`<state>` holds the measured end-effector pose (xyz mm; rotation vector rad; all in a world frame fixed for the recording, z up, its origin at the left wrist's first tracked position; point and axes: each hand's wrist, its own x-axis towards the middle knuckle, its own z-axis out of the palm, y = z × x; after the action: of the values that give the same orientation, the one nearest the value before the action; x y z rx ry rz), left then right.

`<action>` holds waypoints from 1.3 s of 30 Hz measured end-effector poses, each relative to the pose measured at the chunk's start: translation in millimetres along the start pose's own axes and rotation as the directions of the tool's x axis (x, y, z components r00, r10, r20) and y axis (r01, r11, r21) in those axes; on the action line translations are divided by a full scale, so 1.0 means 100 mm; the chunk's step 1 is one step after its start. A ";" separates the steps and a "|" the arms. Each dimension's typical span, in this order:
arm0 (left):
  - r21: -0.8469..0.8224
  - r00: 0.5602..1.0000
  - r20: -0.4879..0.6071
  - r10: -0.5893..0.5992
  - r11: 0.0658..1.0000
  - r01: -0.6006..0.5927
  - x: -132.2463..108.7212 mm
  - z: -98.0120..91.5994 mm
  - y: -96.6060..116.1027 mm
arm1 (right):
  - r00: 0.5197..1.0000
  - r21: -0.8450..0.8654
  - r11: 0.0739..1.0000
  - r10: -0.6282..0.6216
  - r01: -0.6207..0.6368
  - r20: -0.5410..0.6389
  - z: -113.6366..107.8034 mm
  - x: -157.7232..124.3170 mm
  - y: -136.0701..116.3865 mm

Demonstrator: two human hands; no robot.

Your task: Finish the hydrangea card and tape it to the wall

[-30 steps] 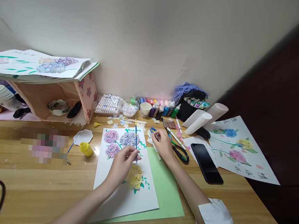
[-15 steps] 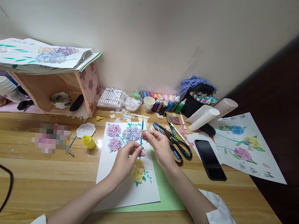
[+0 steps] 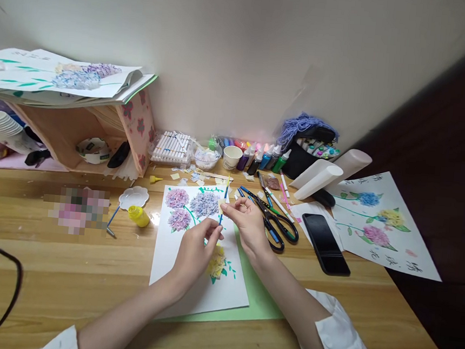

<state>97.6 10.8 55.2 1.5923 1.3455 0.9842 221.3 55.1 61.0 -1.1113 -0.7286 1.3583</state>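
My left hand (image 3: pixel 197 247) pinches a thin blue paintbrush (image 3: pixel 225 194) with a yellow upper end; the brush stands nearly upright. In my right hand (image 3: pixel 248 225), thumb and fingers hold a small pale yellow paper piece (image 3: pixel 222 202) close against the brush. Both hands hover over a white sheet (image 3: pixel 181 295) with raised paper flowers: pink-purple blooms (image 3: pixel 177 198), a blue-violet one (image 3: pixel 205 205) and a yellow one (image 3: pixel 216 264), with green painted leaves. My left hand partly covers the stems.
A yellow bottle (image 3: pixel 138 216) and a white palette (image 3: pixel 133 198) lie left of the sheet. To the right are black-handled scissors (image 3: pixel 280 230), a phone (image 3: pixel 326 245) and another flower picture (image 3: pixel 397 248). Paint bottles (image 3: pixel 253 164) and a paper cup (image 3: pixel 232 157) line the wall.
The brush now leans slightly right, and less of its lower end shows below my left fingers. The pale yellow paper piece shows more plainly in my right fingertips. The view has shifted slightly.
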 end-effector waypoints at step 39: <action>-0.038 0.999 0.026 -0.026 0.999 0.027 -0.02 -0.07 0.10 | 0.987 0.233 0.962 0.154 -0.140 -0.041 0.01 0.22 -0.27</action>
<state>94.3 8.3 66.5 1.5496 1.3194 0.9658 233.8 79.8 81.5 -1.0303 -0.4392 1.4879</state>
